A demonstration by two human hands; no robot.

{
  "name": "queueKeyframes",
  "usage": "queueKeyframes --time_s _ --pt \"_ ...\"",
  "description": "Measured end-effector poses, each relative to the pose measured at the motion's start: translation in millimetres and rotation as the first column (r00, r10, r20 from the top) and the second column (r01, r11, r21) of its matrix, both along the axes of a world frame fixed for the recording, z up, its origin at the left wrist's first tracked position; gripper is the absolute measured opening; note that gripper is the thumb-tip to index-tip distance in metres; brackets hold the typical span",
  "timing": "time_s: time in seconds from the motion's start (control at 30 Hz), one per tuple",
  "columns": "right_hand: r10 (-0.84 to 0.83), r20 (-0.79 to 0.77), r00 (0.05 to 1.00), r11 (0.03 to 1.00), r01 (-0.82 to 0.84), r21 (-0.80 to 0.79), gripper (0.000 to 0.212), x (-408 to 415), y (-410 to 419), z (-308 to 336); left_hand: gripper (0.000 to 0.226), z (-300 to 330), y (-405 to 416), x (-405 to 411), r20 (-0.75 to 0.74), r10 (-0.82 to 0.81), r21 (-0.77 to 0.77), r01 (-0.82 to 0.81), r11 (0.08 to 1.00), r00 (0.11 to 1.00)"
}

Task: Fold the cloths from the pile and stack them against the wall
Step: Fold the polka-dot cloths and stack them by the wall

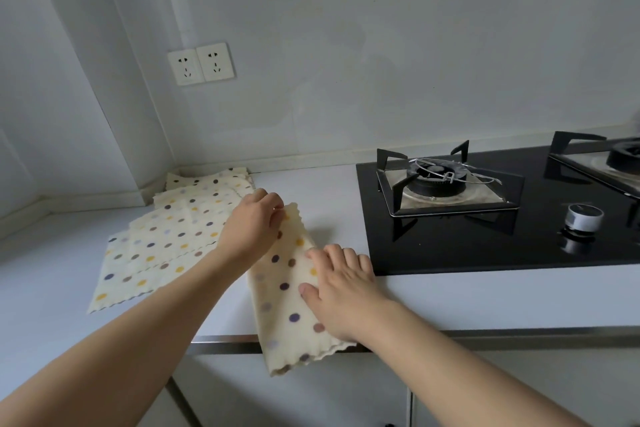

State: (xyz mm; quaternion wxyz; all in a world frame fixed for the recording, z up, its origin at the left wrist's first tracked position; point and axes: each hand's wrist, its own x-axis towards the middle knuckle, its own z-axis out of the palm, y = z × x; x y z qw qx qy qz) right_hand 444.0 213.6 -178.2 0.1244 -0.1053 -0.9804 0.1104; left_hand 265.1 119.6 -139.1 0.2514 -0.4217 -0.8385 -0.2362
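A cream cloth with coloured dots (284,291), folded into a long strip, lies on the white counter (450,298), its near end hanging over the front edge. My left hand (251,225) pinches the strip's far end with curled fingers. My right hand (341,291) presses flat on the strip's middle with straight fingers. To the left, several unfolded dotted cloths (156,246) lie overlapping in a pile that reaches back to the wall corner.
A black gas hob (485,246) with a burner grate (446,180) sits right of the strip, a silver knob (583,217) near its front. A double wall socket (201,62) is above the pile. Cabinet fronts lie below the counter edge.
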Motion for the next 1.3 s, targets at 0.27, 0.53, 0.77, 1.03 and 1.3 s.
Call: queueKeyframes --time_s 0.27,0.53,0.77,1.03,1.3 --pt "0.038 0.068 0.997 0.999 -0.039 0.026 0.067 -3 3 -1 0.013 16 13 7 0.356 0.097 -0.177 -0.035 0.984 0.929" --pt "0.1 0.052 0.994 0.995 -0.101 0.022 0.057 -5 6 -3 0.026 -2 -2 -4 0.484 0.21 -0.395 -0.003 0.919 0.85" --pt "0.125 0.053 0.991 0.992 -0.125 0.0 0.047 -3 5 -3 0.02 -10 -3 -12 0.344 0.229 -0.402 -0.078 0.912 0.91" --pt "0.093 0.033 0.995 0.996 -0.093 0.008 0.048 -4 5 -4 0.021 -19 3 -18 0.219 0.169 -0.47 -0.048 0.881 0.961" --pt "0.078 0.01 0.997 0.997 -0.078 -0.02 0.047 -4 5 -2 0.024 -19 5 -21 0.246 0.224 -0.506 -0.072 0.859 0.943"
